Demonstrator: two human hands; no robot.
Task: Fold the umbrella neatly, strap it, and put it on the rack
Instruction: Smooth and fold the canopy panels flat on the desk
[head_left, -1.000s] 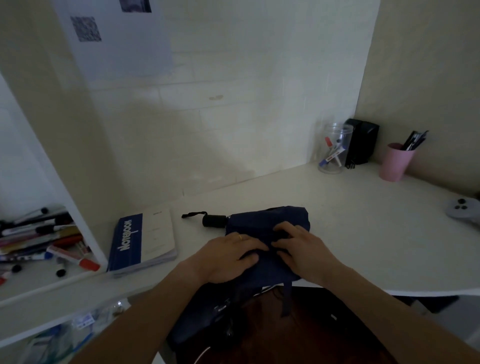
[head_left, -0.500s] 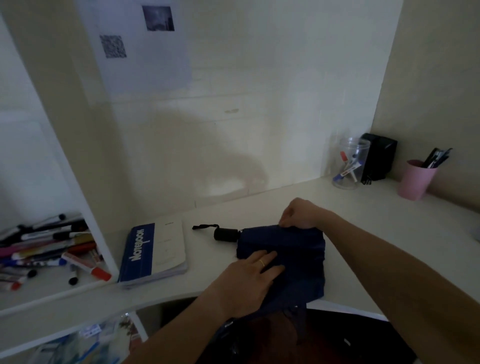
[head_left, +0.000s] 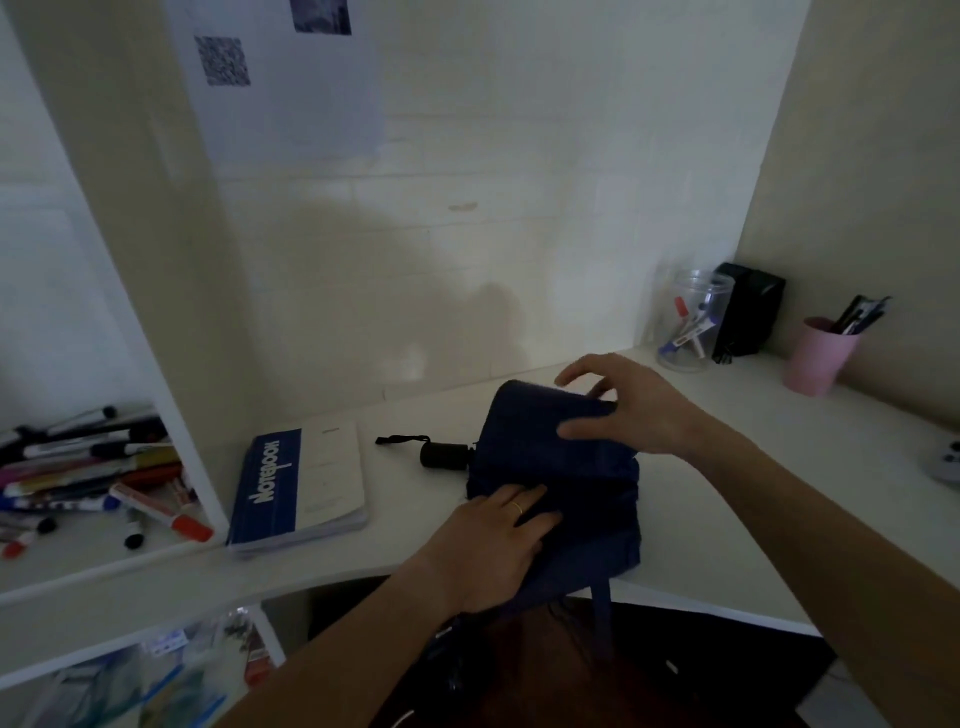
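A collapsed navy umbrella (head_left: 587, 483) lies on the white desk (head_left: 753, 519), its black handle (head_left: 444, 454) and wrist loop pointing left. Part of the canopy hangs over the desk's front edge, with a strap (head_left: 602, 613) dangling. My left hand (head_left: 493, 545) presses flat on the near fabric, fingers spread, a ring on one finger. My right hand (head_left: 623, 405) grips the far flap of the canopy and lifts it up and toward me, thumb in front and fingers behind.
A blue and white notebook (head_left: 298, 483) lies left of the handle. A shelf (head_left: 78, 545) at the left holds several markers. At the back right stand a clear jar (head_left: 691, 322), a black box (head_left: 748, 306) and a pink pen cup (head_left: 818, 358). A grey controller (head_left: 948, 462) sits at the right edge.
My right hand went from the middle of the fabric to its far edge and now lifts that flap toward me. My left hand stays pressed on the near fabric.
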